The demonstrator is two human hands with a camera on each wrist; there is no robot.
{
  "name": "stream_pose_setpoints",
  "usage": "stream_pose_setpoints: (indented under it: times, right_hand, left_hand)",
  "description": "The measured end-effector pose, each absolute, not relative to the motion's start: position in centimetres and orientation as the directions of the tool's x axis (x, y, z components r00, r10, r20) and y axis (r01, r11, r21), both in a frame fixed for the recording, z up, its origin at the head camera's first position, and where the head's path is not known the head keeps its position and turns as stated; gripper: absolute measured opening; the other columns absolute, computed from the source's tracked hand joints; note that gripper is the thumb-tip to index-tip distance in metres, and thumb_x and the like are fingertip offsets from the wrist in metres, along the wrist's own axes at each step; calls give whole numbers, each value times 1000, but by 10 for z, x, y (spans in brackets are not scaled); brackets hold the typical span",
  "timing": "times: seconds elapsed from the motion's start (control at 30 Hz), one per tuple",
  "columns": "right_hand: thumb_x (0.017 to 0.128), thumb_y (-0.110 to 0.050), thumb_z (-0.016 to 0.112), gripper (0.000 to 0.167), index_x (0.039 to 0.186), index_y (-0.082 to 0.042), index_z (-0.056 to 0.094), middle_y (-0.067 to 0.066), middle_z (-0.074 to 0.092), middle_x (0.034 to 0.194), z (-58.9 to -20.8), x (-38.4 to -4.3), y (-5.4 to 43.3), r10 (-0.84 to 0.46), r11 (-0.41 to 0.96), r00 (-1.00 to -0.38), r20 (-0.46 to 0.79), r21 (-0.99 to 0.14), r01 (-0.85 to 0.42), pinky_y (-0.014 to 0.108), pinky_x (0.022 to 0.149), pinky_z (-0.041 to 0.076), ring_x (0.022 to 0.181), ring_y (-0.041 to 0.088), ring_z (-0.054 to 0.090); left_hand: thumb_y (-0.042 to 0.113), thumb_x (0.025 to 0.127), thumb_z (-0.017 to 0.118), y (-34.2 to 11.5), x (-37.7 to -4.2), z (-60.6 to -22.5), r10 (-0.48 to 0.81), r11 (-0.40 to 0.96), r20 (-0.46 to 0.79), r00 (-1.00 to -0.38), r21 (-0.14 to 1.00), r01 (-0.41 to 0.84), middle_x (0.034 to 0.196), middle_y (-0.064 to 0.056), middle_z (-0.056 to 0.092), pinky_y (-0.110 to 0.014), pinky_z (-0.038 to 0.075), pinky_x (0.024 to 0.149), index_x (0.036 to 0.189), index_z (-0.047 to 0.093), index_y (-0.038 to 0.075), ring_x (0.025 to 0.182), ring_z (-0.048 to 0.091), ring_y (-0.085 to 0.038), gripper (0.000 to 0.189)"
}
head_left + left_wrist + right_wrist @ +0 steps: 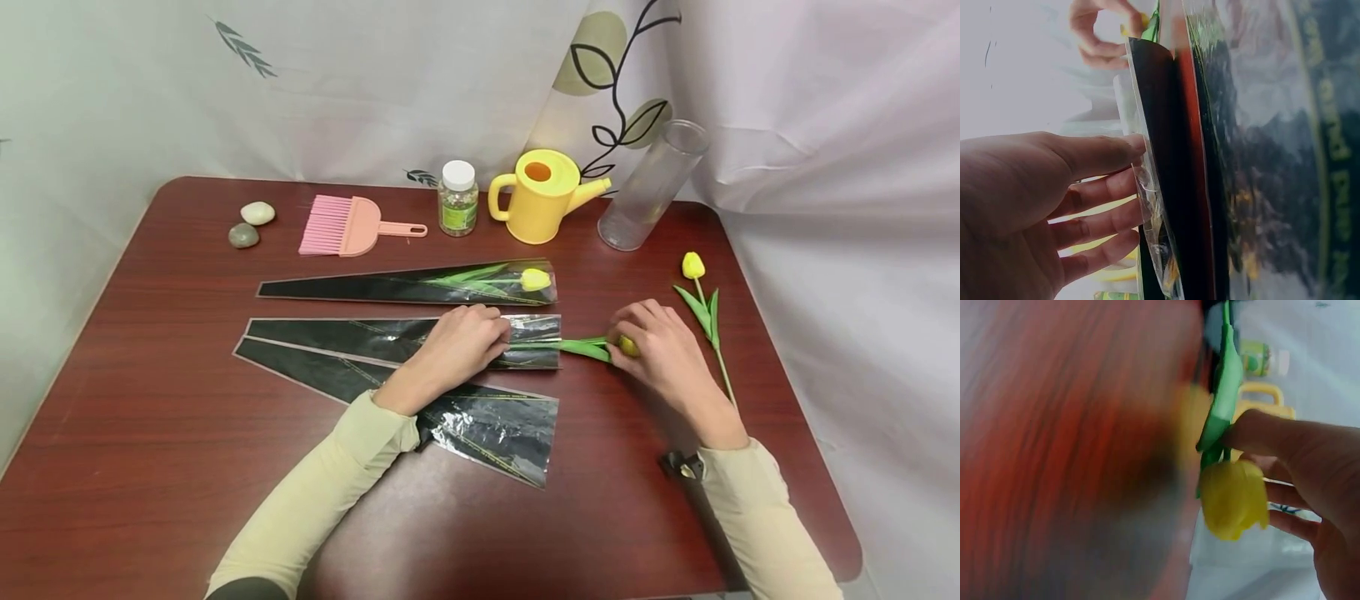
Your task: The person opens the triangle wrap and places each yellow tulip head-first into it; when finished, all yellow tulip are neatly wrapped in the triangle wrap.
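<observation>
A yellow artificial tulip (1235, 499) is pinched by my right hand (663, 354) at the stem and leaves just below its bloom. Its green stem runs left into the open wide end of a middle flower sleeve (315, 333), clear-fronted with a black back. Over this sleeve, my left hand (461, 346) pinches the film edge between thumb (1110, 153) and fingers. A second sleeve (498, 429) lies fanned out nearer to me, partly under the left forearm. Behind them, a wrapped tulip (535, 280) lies inside another sleeve (337, 288).
One bare tulip (693, 265) lies at the right. Along the back are two stones (257, 213), a pink brush (360, 227), a white-capped jar (457, 200), a yellow watering can (540, 204) and a clear glass cylinder (652, 187). A curtain hangs behind the table (150, 392).
</observation>
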State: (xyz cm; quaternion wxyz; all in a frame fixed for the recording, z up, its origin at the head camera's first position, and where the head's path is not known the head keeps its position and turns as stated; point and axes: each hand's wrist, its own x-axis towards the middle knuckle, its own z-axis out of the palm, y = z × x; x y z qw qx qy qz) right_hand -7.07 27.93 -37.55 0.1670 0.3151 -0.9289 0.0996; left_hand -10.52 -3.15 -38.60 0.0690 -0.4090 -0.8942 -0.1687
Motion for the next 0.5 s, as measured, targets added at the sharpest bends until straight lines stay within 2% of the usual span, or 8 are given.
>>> stream_pose_setpoints:
  times: [0.17,0.5]
  right_hand:
    - [75,-13,78,10,77,-14,68,7,60,107,-372,-76,258,-543,765,-772,331,-186,-617,44,84,38,104,28,50]
    - [76,-16,82,13,80,-13,71,2,61,107,-381,-81,231,-555,731,-780,290,-278,-623,43,84,38,103,23,50]
  left_hand:
    - [21,88,74,-30,-105,-384,711,596,267,-651,265,758,85,5,62,-38,49,72,83,67,19,83,61,-19,9]
    - [21,88,74,-30,-103,-380,713,599,255,-653,264,756,87,5,64,-37,49,76,86,68,18,87,61,-18,8]
